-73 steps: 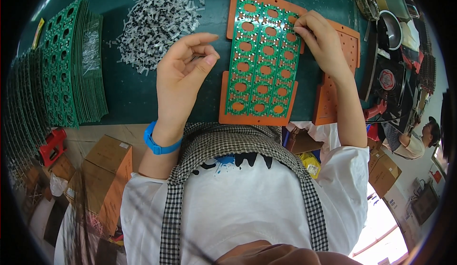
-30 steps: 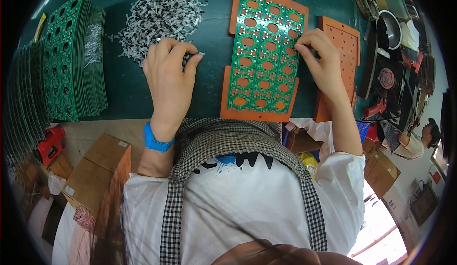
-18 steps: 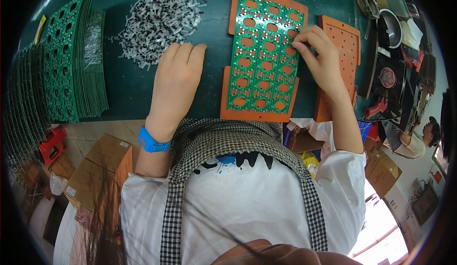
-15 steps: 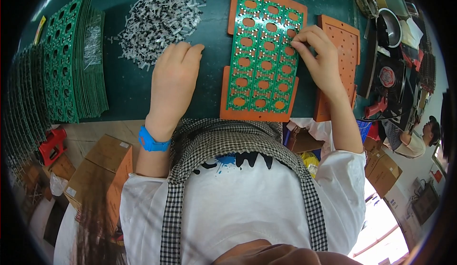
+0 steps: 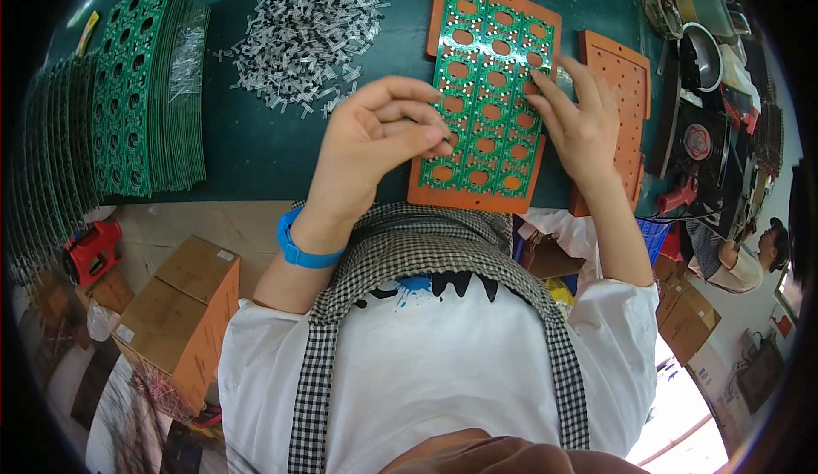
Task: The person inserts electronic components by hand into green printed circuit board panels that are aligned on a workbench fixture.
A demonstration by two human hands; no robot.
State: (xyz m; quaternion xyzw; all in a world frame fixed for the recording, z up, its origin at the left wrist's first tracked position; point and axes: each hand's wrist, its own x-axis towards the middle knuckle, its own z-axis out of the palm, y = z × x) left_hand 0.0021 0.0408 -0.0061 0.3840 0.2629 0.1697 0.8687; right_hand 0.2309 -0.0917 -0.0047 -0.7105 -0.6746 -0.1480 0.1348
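A green circuit board panel (image 5: 464, 103) with rows of oval cut-outs lies on an orange fixture plate (image 5: 464, 201). My left hand (image 5: 375, 137) is over the panel's left edge, thumb and fingertips pinched together; a tiny dark bit shows at the tips, too small to name. At the panel's right edge is my right hand (image 5: 584, 125), fingers apart, index fingertip and thumb close to or on the board. Beyond my left hand spreads a heap of small clear-and-black parts (image 5: 307, 31).
Tall stacks of green circuit boards (image 5: 136, 91) stand at the left. A second orange plate (image 5: 626, 82) with small holes lies right of my right hand. Farther right are a metal bowl (image 5: 703, 52) and other items. Cardboard boxes (image 5: 175, 304) sit below the table, and a person (image 5: 737, 261) is at far right.
My left hand has moved right from beside the parts heap to the panel's left edge, fingers now pinched. My right hand's fingers have spread. The whole view has shifted slightly.
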